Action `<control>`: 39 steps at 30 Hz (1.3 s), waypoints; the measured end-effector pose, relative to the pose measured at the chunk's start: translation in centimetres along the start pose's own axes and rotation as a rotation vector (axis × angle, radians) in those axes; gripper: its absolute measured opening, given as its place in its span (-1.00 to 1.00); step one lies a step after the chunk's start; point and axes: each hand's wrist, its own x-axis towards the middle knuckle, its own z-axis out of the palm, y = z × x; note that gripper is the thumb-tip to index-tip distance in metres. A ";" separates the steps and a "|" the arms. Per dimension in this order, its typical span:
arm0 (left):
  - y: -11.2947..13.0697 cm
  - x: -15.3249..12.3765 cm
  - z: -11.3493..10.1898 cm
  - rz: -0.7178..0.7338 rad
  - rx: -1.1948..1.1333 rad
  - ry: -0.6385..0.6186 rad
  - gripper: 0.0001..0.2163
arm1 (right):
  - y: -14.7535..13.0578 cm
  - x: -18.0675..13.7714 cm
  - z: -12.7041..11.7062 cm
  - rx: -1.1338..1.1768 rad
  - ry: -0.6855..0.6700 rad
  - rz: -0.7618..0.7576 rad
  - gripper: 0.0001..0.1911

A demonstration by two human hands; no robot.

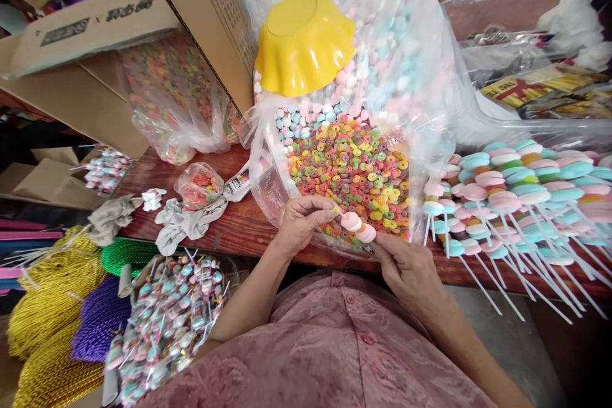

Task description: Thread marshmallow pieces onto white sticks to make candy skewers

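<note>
My right hand (406, 261) grips a candy skewer (351, 221) near its lower end, with pink-and-white marshmallows and an orange ring threaded on it. At the skewer's tip, my left hand (303, 223) pinches a small yellow gummy ring (336, 210); whether the ring is on the stick I cannot tell. Both hands are above the near edge of an open clear bag of mixed gummy rings (349, 166). Behind these rings lie loose pink, blue and white marshmallows (387, 44). Finished-looking marshmallow skewers (516, 185) with white sticks are piled to the right.
An upturned yellow bowl (306, 41) rests on the marshmallows. At left stand a cardboard box (210, 32) with a bagged load of gummies (162, 89), a small candy bag (198, 185) and grey gloves (191, 223). Wrapped candy sticks (176, 319) fill a container below. A clear bin (530, 121) stands at right.
</note>
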 end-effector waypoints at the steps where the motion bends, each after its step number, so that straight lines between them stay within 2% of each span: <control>1: -0.1 -0.1 -0.1 -0.006 0.001 0.002 -0.76 | 0.1 -0.1 0.0 -0.003 -0.017 -0.001 -0.72; 9: -1.1 -0.4 0.0 -0.063 -0.064 0.065 -0.74 | 0.2 -0.4 -0.4 -0.018 -0.074 0.017 -0.67; 13: -1.4 -0.5 -0.4 -0.006 0.118 0.026 -0.82 | 0.4 -0.7 -0.3 -0.098 -0.081 -0.033 -0.70; 15: -1.5 -0.5 -0.4 0.010 0.216 -0.003 -0.82 | 0.5 -0.9 -0.1 -0.120 -0.040 -0.077 -0.73; 18: -1.9 -0.5 0.3 -0.059 0.172 -0.039 -0.77 | 0.4 -1.1 0.3 -0.054 0.071 -0.119 -0.78; 20: -2.0 -0.3 1.1 -0.098 0.124 -0.084 -0.72 | 0.3 -1.2 0.4 0.010 0.125 -0.106 -0.79; 23: -1.8 0.7 2.2 -0.107 0.169 -0.195 -0.69 | 0.5 -1.4 -0.1 0.078 0.161 -0.036 -0.80; 25: -1.7 1.9 2.4 -0.032 0.270 -0.218 -0.68 | 0.9 -1.6 -0.9 0.102 0.196 0.073 -0.81; 28: -1.8 3.8 2.3 0.269 0.672 -0.224 -0.78 | 2.1 -2.1 -2.5 0.131 0.274 0.251 -0.83; 31: -2.3 5.3 2.1 0.517 1.178 -0.303 -0.81 | 3.2 -2.4 -3.3 0.151 0.294 0.284 -0.81; 33: -2.5 5.7 2.1 0.564 1.292 -0.320 -0.80 | 3.4 -2.5 -3.2 0.172 0.261 0.262 -0.77; 36: -2.2 5.5 2.0 0.538 1.073 -0.254 -0.83 | 3.1 -2.4 -2.3 0.172 0.202 0.236 -0.73; 39: -1.3 4.6 1.9 0.328 0.637 -0.166 -0.85 | 2.7 -2.3 -1.3 0.108 0.207 0.201 -0.73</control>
